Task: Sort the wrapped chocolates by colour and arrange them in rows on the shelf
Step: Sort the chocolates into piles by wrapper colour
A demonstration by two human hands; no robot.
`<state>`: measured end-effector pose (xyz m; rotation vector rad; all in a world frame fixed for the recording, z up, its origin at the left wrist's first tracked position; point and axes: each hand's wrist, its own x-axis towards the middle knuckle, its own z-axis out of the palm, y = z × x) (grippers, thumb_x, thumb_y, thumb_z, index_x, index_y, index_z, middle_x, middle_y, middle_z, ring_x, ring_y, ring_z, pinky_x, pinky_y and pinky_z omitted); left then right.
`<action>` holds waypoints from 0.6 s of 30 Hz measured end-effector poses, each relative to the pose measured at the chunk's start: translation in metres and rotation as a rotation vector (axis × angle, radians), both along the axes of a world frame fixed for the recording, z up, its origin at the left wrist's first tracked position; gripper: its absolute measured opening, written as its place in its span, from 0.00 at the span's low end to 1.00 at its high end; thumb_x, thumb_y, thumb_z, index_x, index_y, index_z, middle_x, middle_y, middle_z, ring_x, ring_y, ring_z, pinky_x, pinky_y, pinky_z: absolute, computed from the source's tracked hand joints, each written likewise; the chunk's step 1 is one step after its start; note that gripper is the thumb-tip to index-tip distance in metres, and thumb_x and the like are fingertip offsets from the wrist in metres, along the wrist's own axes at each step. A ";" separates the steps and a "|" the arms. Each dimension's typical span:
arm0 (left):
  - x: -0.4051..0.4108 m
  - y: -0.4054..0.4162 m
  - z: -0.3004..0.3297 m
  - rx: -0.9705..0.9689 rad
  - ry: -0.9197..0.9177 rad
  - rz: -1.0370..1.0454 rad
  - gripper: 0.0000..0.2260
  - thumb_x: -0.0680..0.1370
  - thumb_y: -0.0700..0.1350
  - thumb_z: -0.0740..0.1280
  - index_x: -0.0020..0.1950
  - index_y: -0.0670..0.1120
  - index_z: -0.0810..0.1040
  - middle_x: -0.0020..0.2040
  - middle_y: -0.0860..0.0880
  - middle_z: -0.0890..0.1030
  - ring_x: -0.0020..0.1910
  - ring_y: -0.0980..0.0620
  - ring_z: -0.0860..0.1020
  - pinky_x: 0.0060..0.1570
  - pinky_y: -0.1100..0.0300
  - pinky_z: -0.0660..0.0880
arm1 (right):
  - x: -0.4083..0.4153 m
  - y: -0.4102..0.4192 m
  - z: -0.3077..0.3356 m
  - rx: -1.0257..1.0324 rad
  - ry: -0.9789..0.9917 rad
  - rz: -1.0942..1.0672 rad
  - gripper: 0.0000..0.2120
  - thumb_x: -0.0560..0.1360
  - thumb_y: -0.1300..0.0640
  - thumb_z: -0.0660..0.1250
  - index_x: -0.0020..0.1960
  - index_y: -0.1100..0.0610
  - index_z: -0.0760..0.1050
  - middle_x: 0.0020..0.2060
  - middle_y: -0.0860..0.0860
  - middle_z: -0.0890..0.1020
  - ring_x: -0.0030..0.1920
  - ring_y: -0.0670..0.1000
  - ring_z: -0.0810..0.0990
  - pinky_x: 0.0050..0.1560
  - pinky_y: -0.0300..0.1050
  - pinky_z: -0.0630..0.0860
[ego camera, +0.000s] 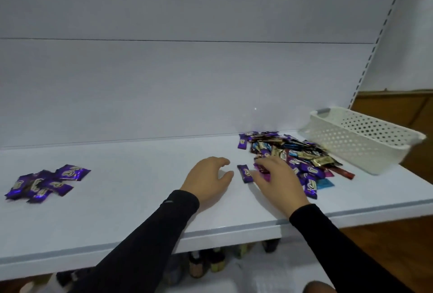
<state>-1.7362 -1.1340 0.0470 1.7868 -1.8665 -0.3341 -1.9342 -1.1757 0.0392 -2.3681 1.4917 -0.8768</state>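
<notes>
A mixed heap of wrapped chocolates (295, 154), purple, gold, blue, pink and red, lies on the white shelf (140, 175) at the right. A small pile of purple chocolates (46, 182) sits at the far left. One purple chocolate (244, 173) lies alone between my hands. My right hand (278, 180) rests over the heap's near edge, its fingertips touching a pink chocolate (262, 172) beside the lone purple one. My left hand (208, 178) hovers just left of that purple chocolate, fingers loosely curved, holding nothing.
A white perforated plastic basket (360, 139) stands at the shelf's right end, behind the heap. The shelf's front edge (210, 234) runs below my forearms. Bottles (210, 262) stand on a lower level under the shelf.
</notes>
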 end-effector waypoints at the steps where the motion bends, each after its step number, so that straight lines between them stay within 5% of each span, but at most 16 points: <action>1: -0.011 -0.004 0.000 0.010 -0.015 -0.028 0.19 0.82 0.52 0.63 0.72 0.48 0.74 0.69 0.50 0.76 0.68 0.52 0.72 0.66 0.61 0.65 | -0.012 -0.001 -0.001 0.003 0.010 -0.029 0.18 0.78 0.50 0.67 0.64 0.56 0.78 0.60 0.52 0.77 0.62 0.52 0.74 0.58 0.39 0.66; 6: -0.046 -0.022 -0.004 0.019 -0.058 -0.081 0.16 0.81 0.52 0.64 0.66 0.47 0.78 0.61 0.49 0.80 0.61 0.49 0.75 0.59 0.57 0.71 | -0.057 -0.003 -0.010 -0.013 0.053 -0.185 0.18 0.75 0.49 0.70 0.61 0.56 0.80 0.55 0.54 0.80 0.58 0.56 0.76 0.57 0.48 0.72; 9: -0.056 -0.026 -0.008 0.023 -0.111 -0.084 0.13 0.81 0.50 0.63 0.59 0.44 0.80 0.54 0.47 0.81 0.54 0.46 0.76 0.54 0.51 0.74 | -0.069 -0.003 -0.018 -0.067 0.144 -0.256 0.12 0.73 0.47 0.71 0.48 0.56 0.85 0.41 0.53 0.83 0.46 0.59 0.80 0.45 0.49 0.75; 12: -0.061 -0.023 -0.013 0.036 -0.173 -0.076 0.12 0.81 0.48 0.61 0.42 0.44 0.75 0.42 0.48 0.77 0.44 0.45 0.75 0.44 0.52 0.72 | -0.069 -0.001 -0.022 -0.138 0.208 -0.240 0.18 0.73 0.41 0.63 0.33 0.52 0.78 0.30 0.49 0.79 0.36 0.55 0.79 0.37 0.46 0.71; 14: -0.060 -0.020 -0.013 0.037 -0.149 -0.076 0.10 0.82 0.47 0.61 0.46 0.45 0.78 0.45 0.48 0.79 0.47 0.47 0.75 0.47 0.53 0.72 | -0.067 0.002 -0.021 -0.113 0.223 -0.219 0.16 0.74 0.41 0.66 0.36 0.51 0.81 0.33 0.48 0.81 0.39 0.53 0.79 0.42 0.47 0.72; 18: -0.052 -0.013 -0.008 0.025 -0.096 -0.040 0.12 0.82 0.43 0.61 0.64 0.48 0.78 0.56 0.48 0.78 0.55 0.50 0.75 0.51 0.63 0.67 | -0.062 0.006 -0.017 0.008 0.167 -0.194 0.21 0.75 0.42 0.68 0.61 0.54 0.81 0.54 0.51 0.82 0.58 0.53 0.76 0.59 0.46 0.70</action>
